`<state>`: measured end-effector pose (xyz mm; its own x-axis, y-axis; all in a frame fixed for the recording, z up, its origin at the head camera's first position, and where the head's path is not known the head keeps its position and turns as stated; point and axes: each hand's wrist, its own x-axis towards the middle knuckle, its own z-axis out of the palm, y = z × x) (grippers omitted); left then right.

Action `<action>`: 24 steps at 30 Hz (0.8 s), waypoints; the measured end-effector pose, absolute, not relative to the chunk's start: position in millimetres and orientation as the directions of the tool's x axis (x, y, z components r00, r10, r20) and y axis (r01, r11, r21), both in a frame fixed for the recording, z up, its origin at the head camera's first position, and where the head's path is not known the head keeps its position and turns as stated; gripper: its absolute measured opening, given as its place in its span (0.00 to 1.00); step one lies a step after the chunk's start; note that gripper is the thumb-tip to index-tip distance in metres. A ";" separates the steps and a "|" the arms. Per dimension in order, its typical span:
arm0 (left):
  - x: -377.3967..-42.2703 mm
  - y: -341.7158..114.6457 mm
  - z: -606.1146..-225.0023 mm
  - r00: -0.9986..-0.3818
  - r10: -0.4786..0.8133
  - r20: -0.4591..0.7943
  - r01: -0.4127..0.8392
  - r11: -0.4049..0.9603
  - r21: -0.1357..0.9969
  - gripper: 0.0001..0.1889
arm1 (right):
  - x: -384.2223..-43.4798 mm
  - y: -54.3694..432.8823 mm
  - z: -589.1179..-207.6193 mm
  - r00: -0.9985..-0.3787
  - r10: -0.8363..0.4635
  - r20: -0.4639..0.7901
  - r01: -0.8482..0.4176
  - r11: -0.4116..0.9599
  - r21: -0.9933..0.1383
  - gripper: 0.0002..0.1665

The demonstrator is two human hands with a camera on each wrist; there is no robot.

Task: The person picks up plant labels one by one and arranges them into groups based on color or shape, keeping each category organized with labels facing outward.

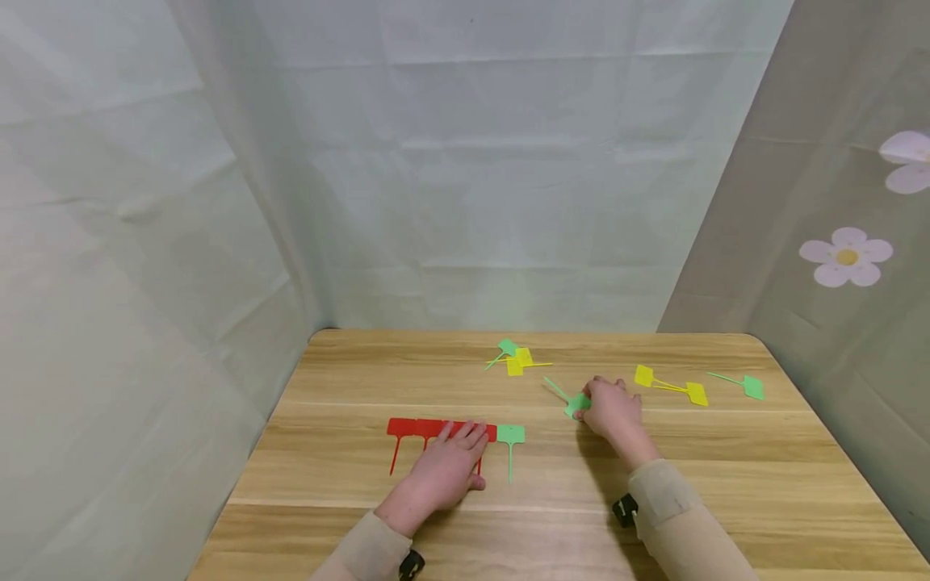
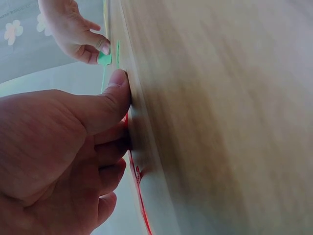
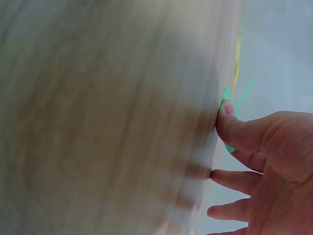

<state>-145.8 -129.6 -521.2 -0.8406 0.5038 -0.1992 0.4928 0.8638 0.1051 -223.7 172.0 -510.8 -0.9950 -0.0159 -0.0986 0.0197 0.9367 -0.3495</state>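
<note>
My left hand [image 1: 448, 466] lies over a row of red cable-tie tags [image 1: 404, 427], fingertips on their flat heads and part of the row hidden beneath. Their thin tails point toward me. A green cable-tie tag [image 1: 511, 434] sits at the row's right end, tail also toward me. Farther right, my right hand [image 1: 613, 407] pinches another green cable-tie tag [image 1: 576, 405] between thumb and finger, its tail pointing away to the upper left. In the right wrist view the thumb presses on that tag's head [image 3: 229, 147], close to the tabletop, while the other fingers spread out.
At the back of the wooden table [image 1: 349, 468], a green tag [image 1: 508, 347] overlaps yellow tags [image 1: 515, 367]. Two more yellow tags [image 1: 696, 394] and a green tag [image 1: 753, 387] lie to the right. Pale curtains [image 1: 494, 202] hang behind and beside the table.
</note>
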 end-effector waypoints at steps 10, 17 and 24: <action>-144.2 -129.6 -520.6 -0.840 0.507 -0.193 0.497 0.862 0.101 0.40 | -220.6 174.8 -510.0 -0.998 -0.037 -0.050 -0.016 0.930 -0.368 0.24; -144.7 -129.6 -522.0 -0.841 0.506 -0.191 0.498 0.862 0.095 0.40 | -218.4 180.0 -513.7 -0.995 -0.098 -0.027 -0.075 0.882 -0.465 0.22; -145.6 -130.2 -522.2 -0.839 0.509 -0.192 0.499 0.861 0.100 0.40 | -215.5 183.7 -515.1 -0.988 -0.154 0.023 -0.144 0.843 -0.519 0.13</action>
<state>-145.6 -130.2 -522.2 -0.8392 0.5086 -0.1922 0.4989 0.8609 0.0999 -215.5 183.7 -515.1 -0.9878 -0.1540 0.0233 -0.1436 0.8428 -0.5187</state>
